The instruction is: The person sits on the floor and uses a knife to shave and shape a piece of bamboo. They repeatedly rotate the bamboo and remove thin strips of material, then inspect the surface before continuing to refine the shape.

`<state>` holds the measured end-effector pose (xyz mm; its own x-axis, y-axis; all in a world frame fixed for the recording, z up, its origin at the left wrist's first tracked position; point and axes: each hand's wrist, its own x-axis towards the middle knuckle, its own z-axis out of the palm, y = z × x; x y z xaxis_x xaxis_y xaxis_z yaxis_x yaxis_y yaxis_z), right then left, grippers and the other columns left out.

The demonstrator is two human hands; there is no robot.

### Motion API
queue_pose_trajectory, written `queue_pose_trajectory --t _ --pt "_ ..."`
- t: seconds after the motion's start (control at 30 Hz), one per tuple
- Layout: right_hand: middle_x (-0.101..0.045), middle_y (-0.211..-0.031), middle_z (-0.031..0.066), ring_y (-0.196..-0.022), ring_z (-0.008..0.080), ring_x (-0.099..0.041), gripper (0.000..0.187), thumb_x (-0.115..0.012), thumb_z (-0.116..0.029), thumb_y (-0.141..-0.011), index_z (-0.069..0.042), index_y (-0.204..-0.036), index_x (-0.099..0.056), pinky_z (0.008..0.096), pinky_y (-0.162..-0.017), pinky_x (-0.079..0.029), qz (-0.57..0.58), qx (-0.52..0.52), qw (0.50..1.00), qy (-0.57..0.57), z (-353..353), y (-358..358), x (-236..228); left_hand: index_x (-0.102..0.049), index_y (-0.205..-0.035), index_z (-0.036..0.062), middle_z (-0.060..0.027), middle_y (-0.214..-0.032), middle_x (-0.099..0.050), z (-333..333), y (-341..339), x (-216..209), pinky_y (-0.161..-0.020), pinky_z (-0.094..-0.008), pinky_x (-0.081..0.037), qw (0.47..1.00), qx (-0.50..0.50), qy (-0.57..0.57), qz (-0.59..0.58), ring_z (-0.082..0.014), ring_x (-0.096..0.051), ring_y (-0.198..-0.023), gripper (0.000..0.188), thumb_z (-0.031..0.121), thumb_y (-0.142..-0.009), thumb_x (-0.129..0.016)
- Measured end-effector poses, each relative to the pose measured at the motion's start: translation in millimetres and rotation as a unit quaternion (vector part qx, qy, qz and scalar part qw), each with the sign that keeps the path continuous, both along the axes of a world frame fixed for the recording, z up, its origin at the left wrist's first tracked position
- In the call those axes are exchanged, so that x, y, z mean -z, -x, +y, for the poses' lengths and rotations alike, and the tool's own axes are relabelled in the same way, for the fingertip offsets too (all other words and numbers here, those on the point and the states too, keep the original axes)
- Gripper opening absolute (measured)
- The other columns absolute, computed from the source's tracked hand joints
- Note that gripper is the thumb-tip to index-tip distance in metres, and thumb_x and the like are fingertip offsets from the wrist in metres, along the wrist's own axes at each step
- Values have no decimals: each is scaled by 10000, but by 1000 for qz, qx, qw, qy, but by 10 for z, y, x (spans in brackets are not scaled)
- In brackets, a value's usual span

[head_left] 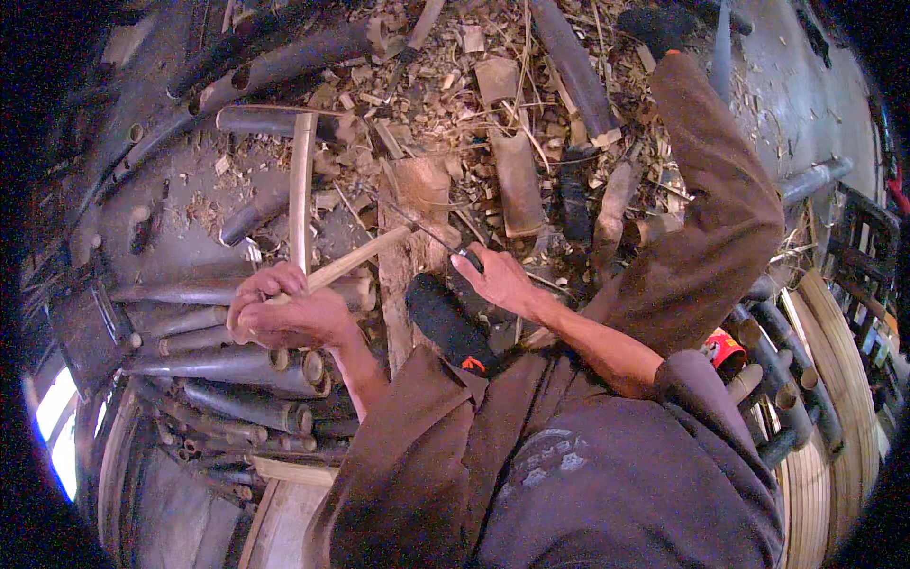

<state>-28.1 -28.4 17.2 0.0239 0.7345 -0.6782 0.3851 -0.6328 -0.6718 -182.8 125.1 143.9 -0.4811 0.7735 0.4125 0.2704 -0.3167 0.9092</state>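
Note:
My left hand (pixel 289 311) is closed round one end of a pale split bamboo strip (pixel 365 258). The strip slants up to the right, and its far end lies over a worn wooden block (pixel 415 194) between my legs. In my right hand (pixel 504 282) is a knife (pixel 438 237) with a dark handle. Its thin dark blade points up and left across the block, by the strip's far end; whether it touches the strip I cannot tell. A second pale strip (pixel 301 190) stretches away from just beyond my left hand.
Chips and shavings (pixel 417 90) cover the floor beyond the block. Cut bamboo poles (pixel 237 365) are stacked at the left, with more poles (pixel 787 379) and long pale slats (pixel 848 379) at the right. My dark-covered foot (pixel 447 322) is close beside the block.

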Motion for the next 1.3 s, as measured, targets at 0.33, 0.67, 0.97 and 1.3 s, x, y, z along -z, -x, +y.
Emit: queue_pose_trajectory --t 0.33,0.67,0.97,1.3 --pt "-615 -710 235 -681 437 -617 439 -507 -489 -907 -90 -1085 -552 502 -631 -486 -4 -45 977 -210 177 349 -664 -229 -629 152 38 -553 -204 -279 -29 -125 -452 -247 -197 986 19 98 -130 -83 -221 -487 552 574 -959 -359" --pt "-621 -707 254 -719 451 -622 467 -465 -534 -910 -116 -1103 -540 532 -663 -484 -35 -48 993 -105 148 210 -288 -203 -616 165 39 -536 -188 -225 -83 -92 -438 -255 -189 992 -43 100 -68 -83 -232 -462 557 577 -956 -364" --pt "-641 -786 244 -798 465 -620 547 -448 -552 -912 -55 -1118 -543 525 -683 -492 -54 -33 996 -63 206 47 -171 -229 -624 154 34 -534 -215 -244 -135 -110 -421 -252 -199 995 -61 65 -51 -86 -237 -465 546 556 -962 -377" --pt "-625 -785 269 -790 448 -616 549 -439 -540 -916 -41 -1101 -574 505 -706 -482 -19 21 999 -47 134 61 43 -199 -626 159 35 -537 -199 -223 0 -62 -429 -249 -200 994 -36 55 -82 -86 -229 -467 560 574 -953 -382"
